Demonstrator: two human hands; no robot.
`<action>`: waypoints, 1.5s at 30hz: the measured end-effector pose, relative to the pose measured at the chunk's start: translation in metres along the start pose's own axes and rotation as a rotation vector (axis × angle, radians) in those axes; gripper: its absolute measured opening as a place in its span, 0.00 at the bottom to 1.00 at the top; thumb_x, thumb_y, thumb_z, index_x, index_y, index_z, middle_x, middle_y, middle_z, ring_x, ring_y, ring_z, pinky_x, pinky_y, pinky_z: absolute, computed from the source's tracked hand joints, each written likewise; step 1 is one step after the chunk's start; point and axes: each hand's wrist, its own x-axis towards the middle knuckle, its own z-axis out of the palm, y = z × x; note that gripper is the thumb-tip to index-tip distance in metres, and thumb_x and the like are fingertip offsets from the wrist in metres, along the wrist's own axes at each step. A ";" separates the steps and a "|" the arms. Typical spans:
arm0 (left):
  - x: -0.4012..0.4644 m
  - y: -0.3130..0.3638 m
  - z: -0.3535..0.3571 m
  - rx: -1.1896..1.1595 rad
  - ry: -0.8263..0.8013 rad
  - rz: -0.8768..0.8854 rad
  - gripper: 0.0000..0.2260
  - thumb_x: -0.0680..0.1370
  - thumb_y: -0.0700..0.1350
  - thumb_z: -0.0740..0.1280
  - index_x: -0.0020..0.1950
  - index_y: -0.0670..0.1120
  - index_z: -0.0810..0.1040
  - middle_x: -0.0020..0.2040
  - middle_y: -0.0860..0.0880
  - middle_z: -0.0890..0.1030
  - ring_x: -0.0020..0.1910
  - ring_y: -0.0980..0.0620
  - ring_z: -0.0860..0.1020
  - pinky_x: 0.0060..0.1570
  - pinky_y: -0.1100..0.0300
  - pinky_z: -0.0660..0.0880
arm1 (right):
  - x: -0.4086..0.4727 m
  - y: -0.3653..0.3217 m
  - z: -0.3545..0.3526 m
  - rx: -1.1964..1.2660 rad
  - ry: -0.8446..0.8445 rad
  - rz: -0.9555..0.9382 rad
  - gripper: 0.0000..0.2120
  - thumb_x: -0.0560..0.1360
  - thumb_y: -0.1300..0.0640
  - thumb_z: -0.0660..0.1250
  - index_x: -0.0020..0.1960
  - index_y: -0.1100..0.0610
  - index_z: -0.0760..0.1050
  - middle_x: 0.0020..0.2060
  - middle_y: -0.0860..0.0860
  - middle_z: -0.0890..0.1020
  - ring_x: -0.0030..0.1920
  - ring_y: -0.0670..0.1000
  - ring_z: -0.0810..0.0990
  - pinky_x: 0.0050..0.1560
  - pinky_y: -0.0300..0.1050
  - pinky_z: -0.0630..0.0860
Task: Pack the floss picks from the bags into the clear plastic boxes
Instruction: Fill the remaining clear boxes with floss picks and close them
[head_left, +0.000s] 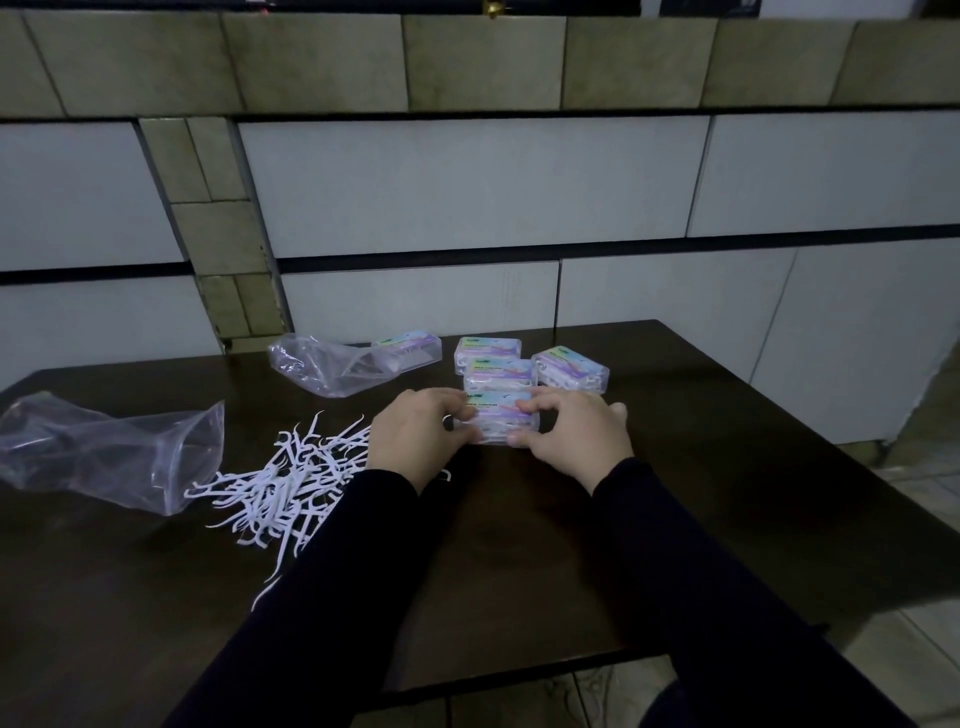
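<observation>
Surroundings first: dark table (519, 571) against a tiled wall (467, 182). Just outboard of the left hand (415, 436), a loose pile of white floss picks (280, 488) lies on the table; the left wrist and sleeve (322, 597) overlap its near edge, so part of the pile is hidden. Further out on that side, a clear plastic bag (104, 452) lies slumped, mouth facing the pile. Beyond the left hand, toward the wall, a second clear bag (322, 364) lies crumpled, touching a clear box (410, 351) that looks mostly empty, contents hard to tell.

Directly beyond both hands: two clear boxes, one (487, 351) behind the other (500, 375), both showing white picks inside, lids with pastel labels. Beyond the right hand (571, 441), a third packed box (570, 369) sits angled, just beside those two.

Task item: the box in hand (501, 421) sits on the table between the two hands, in front of the stacked row, white picks visible through its wall, labelled lid on top.

Hands: both grip that box, left-hand fingers curled round its left end, right-hand fingers curled over its right end with the thumb at the near edge. Whether the lid is fully latched cannot be told.
</observation>
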 end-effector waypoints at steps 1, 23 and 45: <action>0.000 0.002 0.000 0.008 0.004 0.002 0.11 0.73 0.53 0.73 0.54 0.55 0.82 0.62 0.60 0.78 0.58 0.56 0.75 0.56 0.57 0.73 | 0.000 -0.001 0.000 -0.009 0.007 0.013 0.22 0.73 0.40 0.68 0.66 0.42 0.72 0.69 0.41 0.70 0.65 0.49 0.69 0.63 0.53 0.61; 0.078 -0.004 -0.038 -0.077 0.108 -0.098 0.12 0.78 0.42 0.63 0.60 0.44 0.79 0.58 0.45 0.80 0.58 0.48 0.76 0.59 0.59 0.70 | 0.066 -0.071 -0.002 -0.018 0.052 -0.170 0.17 0.77 0.51 0.63 0.65 0.50 0.73 0.60 0.52 0.75 0.62 0.55 0.68 0.61 0.53 0.64; 0.160 -0.077 -0.019 0.455 -0.278 -0.213 0.18 0.75 0.50 0.65 0.65 0.50 0.73 0.56 0.49 0.79 0.57 0.47 0.75 0.60 0.50 0.61 | 0.186 -0.093 0.058 -0.311 0.073 -0.233 0.08 0.78 0.51 0.61 0.48 0.53 0.76 0.39 0.49 0.75 0.50 0.53 0.73 0.53 0.51 0.59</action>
